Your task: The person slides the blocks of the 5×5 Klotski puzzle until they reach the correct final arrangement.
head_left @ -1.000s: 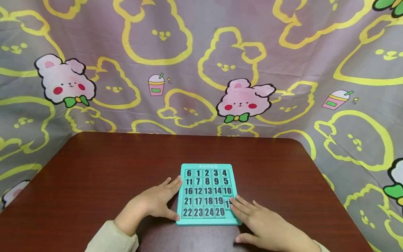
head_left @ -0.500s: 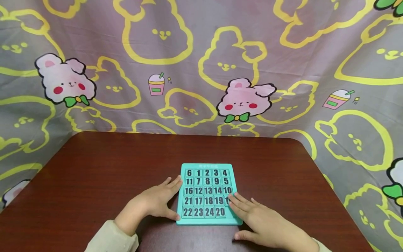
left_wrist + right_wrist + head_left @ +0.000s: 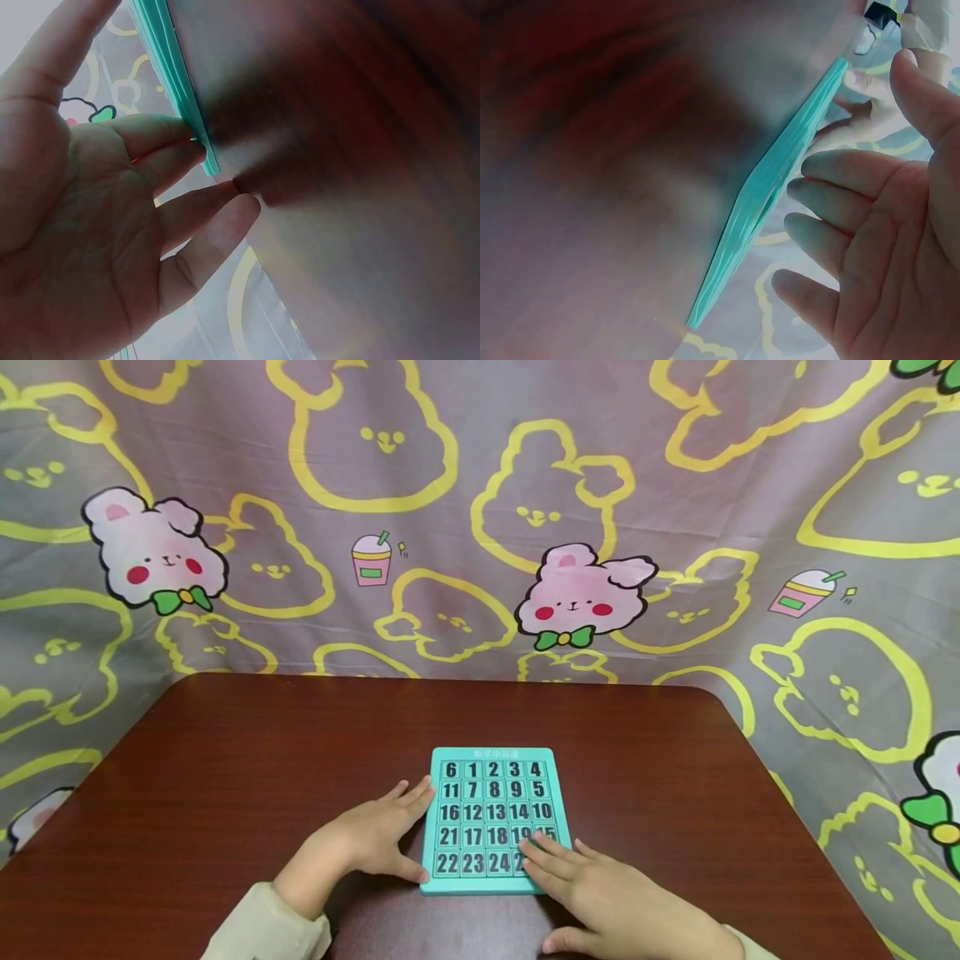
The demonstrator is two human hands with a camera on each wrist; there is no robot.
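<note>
A turquoise number slide puzzle (image 3: 450, 887) lies flat on the table, its numbered tiles set in rows. My left hand (image 3: 378, 837) rests against its left side, fingertips on the edge and thumb at the near left corner. In the left wrist view the extended fingers touch the puzzle's edge (image 3: 180, 82). Over the near right part of the puzzle lies my right hand (image 3: 611, 893), fingers extended, fingertips at the 19 and 20 tiles. It covers most of the 20 tile and the lower right corner. The 15 tile (image 3: 549, 832) shows partly above the fingers.
A dark red-brown wooden table (image 3: 285, 735) carries the puzzle. Behind and beside the table hangs a grey-pink curtain (image 3: 450, 410) printed with yellow outlines, rabbits and cups. Light sleeves (image 3: 270, 927) cover the forearms.
My right hand has moved left across the puzzle's lower right part. The 15 tile has slid up slightly into line with its row. The left hand has stayed in place.
</note>
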